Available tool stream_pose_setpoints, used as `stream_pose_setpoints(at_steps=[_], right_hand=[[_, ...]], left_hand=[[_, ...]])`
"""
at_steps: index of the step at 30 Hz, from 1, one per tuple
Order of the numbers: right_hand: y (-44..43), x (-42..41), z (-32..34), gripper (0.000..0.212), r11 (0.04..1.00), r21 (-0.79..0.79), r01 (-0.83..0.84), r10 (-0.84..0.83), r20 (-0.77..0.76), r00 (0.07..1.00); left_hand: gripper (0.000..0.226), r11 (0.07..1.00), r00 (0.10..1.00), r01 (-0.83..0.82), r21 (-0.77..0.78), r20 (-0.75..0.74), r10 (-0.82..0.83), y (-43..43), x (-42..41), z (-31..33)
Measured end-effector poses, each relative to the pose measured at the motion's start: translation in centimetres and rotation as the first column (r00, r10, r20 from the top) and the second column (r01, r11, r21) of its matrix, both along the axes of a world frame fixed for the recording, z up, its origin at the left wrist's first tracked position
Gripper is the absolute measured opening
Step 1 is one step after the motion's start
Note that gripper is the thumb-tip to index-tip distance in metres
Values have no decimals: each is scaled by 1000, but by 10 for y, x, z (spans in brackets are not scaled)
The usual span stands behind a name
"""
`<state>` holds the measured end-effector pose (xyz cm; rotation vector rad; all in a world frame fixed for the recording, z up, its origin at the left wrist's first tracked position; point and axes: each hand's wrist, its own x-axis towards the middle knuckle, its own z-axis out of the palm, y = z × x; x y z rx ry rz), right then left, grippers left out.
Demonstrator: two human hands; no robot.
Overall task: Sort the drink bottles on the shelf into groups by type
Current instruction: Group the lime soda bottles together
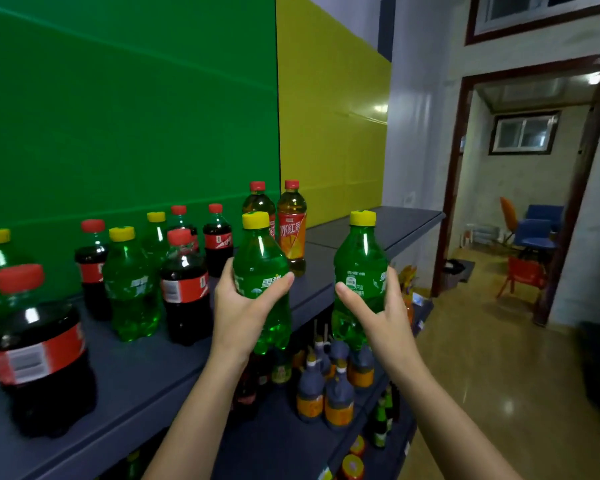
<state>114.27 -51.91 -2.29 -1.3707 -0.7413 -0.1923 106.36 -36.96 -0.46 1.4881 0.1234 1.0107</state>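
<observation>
My left hand (245, 306) grips a green soda bottle (262, 268) with a yellow cap, held upright in front of the shelf's front edge. My right hand (378, 313) grips a second green bottle (359, 268) of the same kind, upright and out past the shelf edge. On the grey top shelf (146, 368) stand several dark cola bottles with red caps, such as one large in the foreground (39, 348) and one mid-shelf (184, 289). More green bottles (130, 285) are mixed among them. Two amber tea bottles (291, 223) stand at the back right.
Lower shelves (291, 441) below my arms hold dark sauce bottles with orange labels and small jars. Green and yellow panels back the shelf. To the right lie a tiled floor and a doorway (523, 188) to a room with blue and red chairs.
</observation>
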Motion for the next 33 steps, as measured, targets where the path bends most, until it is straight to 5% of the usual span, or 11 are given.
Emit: stream_pose_setpoints(at_steps=[8,18,29,33], right_hand=[[36,122,-13,52,993,-17,-114,114,-31,993],[98,248,-12,59,956,-119,-269,267,-27,963],[142,293,-19,71,891,-169,-421,413,-80,907],[143,295,-22,81,925,-206,-320,323,-22,946]], left_hand=[[34,957,957,-287,42,-36,289,24,76,-13],[46,751,747,-660,26,-75,660,51,134,-19],[83,571,500,-774,273,-289,816,87,151,-31],[90,467,391,-795,388,-261,883,76,153,-32]])
